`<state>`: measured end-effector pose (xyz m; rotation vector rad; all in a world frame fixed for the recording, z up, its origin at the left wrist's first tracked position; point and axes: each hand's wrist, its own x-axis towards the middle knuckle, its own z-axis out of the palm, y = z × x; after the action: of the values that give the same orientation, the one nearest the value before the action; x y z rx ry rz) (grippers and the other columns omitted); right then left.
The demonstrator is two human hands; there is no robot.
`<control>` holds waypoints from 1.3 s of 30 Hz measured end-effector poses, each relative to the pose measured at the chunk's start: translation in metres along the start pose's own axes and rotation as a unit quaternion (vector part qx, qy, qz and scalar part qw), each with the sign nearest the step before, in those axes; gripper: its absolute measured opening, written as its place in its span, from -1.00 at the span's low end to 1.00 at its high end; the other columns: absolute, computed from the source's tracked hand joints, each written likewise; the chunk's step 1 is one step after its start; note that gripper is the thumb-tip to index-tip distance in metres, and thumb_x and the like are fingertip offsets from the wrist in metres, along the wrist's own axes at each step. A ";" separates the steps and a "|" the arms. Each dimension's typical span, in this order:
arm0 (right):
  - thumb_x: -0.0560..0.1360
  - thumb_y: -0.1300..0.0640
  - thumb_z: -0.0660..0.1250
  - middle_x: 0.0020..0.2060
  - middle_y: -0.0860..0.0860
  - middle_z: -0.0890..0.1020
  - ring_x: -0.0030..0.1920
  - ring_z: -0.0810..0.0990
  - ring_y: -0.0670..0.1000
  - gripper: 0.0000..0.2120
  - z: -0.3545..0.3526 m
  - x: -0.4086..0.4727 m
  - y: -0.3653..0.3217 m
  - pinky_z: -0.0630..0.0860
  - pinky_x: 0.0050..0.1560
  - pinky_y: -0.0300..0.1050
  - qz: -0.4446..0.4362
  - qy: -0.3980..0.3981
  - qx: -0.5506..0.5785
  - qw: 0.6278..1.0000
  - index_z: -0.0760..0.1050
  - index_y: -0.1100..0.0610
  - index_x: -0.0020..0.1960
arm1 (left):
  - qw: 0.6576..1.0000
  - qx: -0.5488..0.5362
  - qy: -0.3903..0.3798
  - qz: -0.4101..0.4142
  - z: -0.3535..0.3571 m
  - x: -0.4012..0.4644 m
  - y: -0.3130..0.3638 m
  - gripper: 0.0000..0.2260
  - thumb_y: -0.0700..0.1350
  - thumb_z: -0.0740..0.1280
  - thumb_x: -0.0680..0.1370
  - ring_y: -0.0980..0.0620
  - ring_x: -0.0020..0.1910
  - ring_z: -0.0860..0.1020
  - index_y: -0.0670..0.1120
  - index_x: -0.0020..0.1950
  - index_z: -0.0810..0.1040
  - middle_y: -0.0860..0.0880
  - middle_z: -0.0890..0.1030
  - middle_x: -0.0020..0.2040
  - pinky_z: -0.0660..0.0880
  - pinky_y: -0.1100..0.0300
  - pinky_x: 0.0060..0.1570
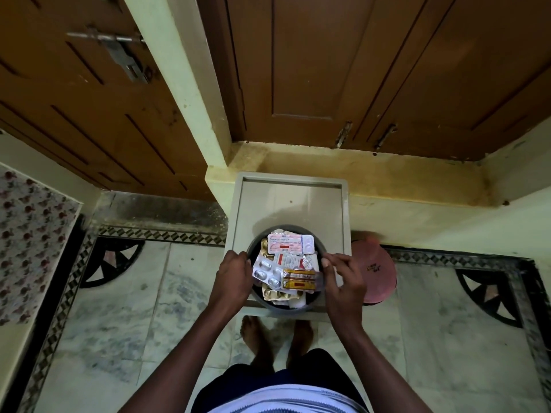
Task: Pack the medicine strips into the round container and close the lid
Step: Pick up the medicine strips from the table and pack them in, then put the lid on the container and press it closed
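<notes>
medicine strips (286,263) fill the open round container (307,308) on the tabletop (290,201). left hand (234,275) curls on its left rim; right hand (343,278), fingers loosely spread, seems to touch the orange strip (299,278). pink lid (377,272) lies just right.

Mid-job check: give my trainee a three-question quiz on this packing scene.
1. True or false: the pink lid is already on the round container.
2. Which hand touches the container's rim: A) left hand B) right hand?
3. Fill in: the container stands on a grey ____.

Key: 1 false, the lid lies to the right, off the container. 2 A. 3 stool; the medicine strips are inside.
</notes>
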<state>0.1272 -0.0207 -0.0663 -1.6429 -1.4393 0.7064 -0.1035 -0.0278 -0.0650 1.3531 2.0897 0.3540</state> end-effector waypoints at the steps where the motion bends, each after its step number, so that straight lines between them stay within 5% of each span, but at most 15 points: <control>1: 0.61 0.24 0.38 0.00 0.09 0.64 0.05 0.61 -0.05 -0.84 -0.002 0.000 0.003 0.55 0.06 -0.14 0.026 0.021 0.012 0.999 0.69 0.18 0.14 | 1.000 0.001 -0.002 0.001 -0.001 0.000 -0.001 -0.77 -0.15 0.16 0.71 -0.21 -0.03 0.57 -0.21 0.04 0.57 -0.15 0.49 0.00 0.46 0.03 -0.05; 5: 0.66 0.09 0.29 0.02 0.04 0.71 0.08 0.66 0.02 -0.77 -0.004 0.001 0.017 0.60 0.13 0.03 0.123 0.063 0.034 0.990 0.68 0.16 0.16 | 0.999 -0.035 0.008 0.008 -0.006 0.003 -0.009 -0.75 -0.14 0.16 0.71 -0.21 -0.10 0.60 -0.21 0.04 0.59 -0.12 0.47 -0.04 0.61 -0.03 -0.04; 10: 0.63 0.15 0.34 0.02 0.05 0.69 0.05 0.64 0.05 -0.82 0.005 -0.001 0.026 0.60 0.16 0.10 0.182 -0.028 0.006 0.983 0.65 0.17 0.17 | 0.996 -0.077 0.042 -0.002 -0.016 0.007 -0.019 -0.74 -0.15 0.18 0.69 -0.22 -0.11 0.64 -0.23 0.12 0.63 -0.15 0.52 -0.02 0.68 -0.12 -0.14; 15: 0.50 0.01 0.50 -0.09 0.06 0.64 -0.08 0.61 0.04 -0.74 0.021 0.002 0.024 0.50 -0.08 -0.10 0.169 -0.108 -0.077 0.977 0.62 0.11 0.12 | 0.993 -0.096 0.064 -0.026 -0.029 0.014 -0.030 -0.75 -0.18 0.19 0.69 -0.16 -0.19 0.67 -0.20 -0.01 0.64 -0.23 0.60 -0.08 0.66 0.17 -0.40; 17: 0.45 0.09 0.50 -0.14 0.06 0.61 -0.12 0.59 0.08 -0.78 0.026 0.005 0.025 0.43 -0.15 -0.10 0.160 -0.121 -0.121 0.972 0.59 0.12 0.04 | 0.993 -0.094 0.069 -0.029 -0.033 0.018 -0.031 -0.76 -0.19 0.20 0.69 -0.13 -0.20 0.63 -0.22 0.01 0.65 -0.18 0.57 -0.11 0.64 0.16 -0.40; 19: 0.46 0.23 0.42 -0.19 0.07 0.61 -0.14 0.60 0.14 -0.90 0.027 0.010 0.024 0.39 -0.19 -0.08 0.172 -0.120 -0.140 0.968 0.54 0.16 -0.05 | 0.992 -0.093 0.079 -0.032 -0.038 0.018 -0.029 -0.76 -0.22 0.21 0.70 -0.07 -0.24 0.59 -0.27 -0.01 0.64 -0.14 0.52 -0.15 0.54 0.35 -0.48; 23: 0.53 0.31 0.29 -0.23 0.12 0.61 -0.16 0.60 0.19 -0.97 0.015 0.024 0.016 0.37 -0.22 -0.07 0.223 -0.081 -0.112 0.965 0.49 0.23 -0.08 | 0.989 -0.115 0.084 -0.032 -0.038 0.024 -0.040 -0.74 -0.17 0.20 0.70 -0.20 -0.14 0.68 -0.26 0.00 0.65 -0.24 0.54 0.00 0.71 0.03 -0.37; 26: 0.57 0.30 0.24 -0.24 0.18 0.60 -0.19 0.58 0.22 -0.92 -0.002 0.034 0.000 0.34 -0.27 -0.06 0.232 -0.030 -0.092 0.968 0.48 0.21 -0.07 | 0.988 -0.129 0.080 -0.042 -0.037 0.026 -0.042 -0.74 -0.17 0.20 0.70 -0.19 -0.15 0.68 -0.27 0.03 0.64 -0.27 0.55 0.04 0.70 0.05 -0.39; 28: 0.60 0.31 0.22 -0.27 0.13 0.58 -0.25 0.55 0.16 -0.90 -0.013 0.041 -0.018 0.37 -0.34 -0.11 0.212 0.029 -0.081 0.974 0.46 0.16 -0.05 | 0.987 -0.132 0.076 -0.043 -0.035 0.024 -0.040 -0.75 -0.19 0.21 0.70 -0.19 -0.17 0.69 -0.28 0.05 0.64 -0.27 0.57 0.00 0.67 0.17 -0.44; 30: 0.61 0.32 0.25 -0.29 0.05 0.54 -0.31 0.49 0.00 -0.92 -0.023 0.048 -0.034 0.35 -0.38 -0.42 0.168 0.090 -0.082 0.978 0.47 0.19 -0.03 | 0.988 -0.130 0.072 -0.040 -0.031 0.023 -0.038 -0.76 -0.19 0.22 0.70 -0.18 -0.18 0.68 -0.28 0.04 0.65 -0.25 0.58 -0.02 0.63 0.24 -0.47; 32: 0.59 0.31 0.30 -0.20 0.09 0.59 -0.28 0.51 0.02 -0.94 -0.027 0.055 -0.041 0.33 -0.34 -0.54 0.123 0.128 -0.092 0.980 0.51 0.20 0.03 | 0.989 -0.130 0.059 -0.039 -0.024 0.025 -0.039 -0.75 -0.17 0.22 0.70 -0.13 -0.19 0.68 -0.25 0.00 0.65 -0.23 0.59 -0.03 0.64 0.23 -0.46; 39: 0.45 0.47 0.34 -0.04 0.25 0.68 -0.03 0.66 0.15 -0.75 -0.019 0.055 -0.053 0.52 0.12 -0.23 -0.133 0.121 -0.162 0.970 0.59 0.39 0.12 | 0.993 -0.112 0.035 -0.010 0.002 0.031 -0.036 -0.75 -0.11 0.21 0.68 -0.15 -0.23 0.66 -0.11 -0.15 0.57 -0.17 0.56 -0.13 0.68 -0.04 -0.41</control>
<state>0.1260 0.0294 -0.0057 -1.6633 -1.6123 0.1160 -0.1368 -0.0164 -0.0966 1.2017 2.0482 0.6148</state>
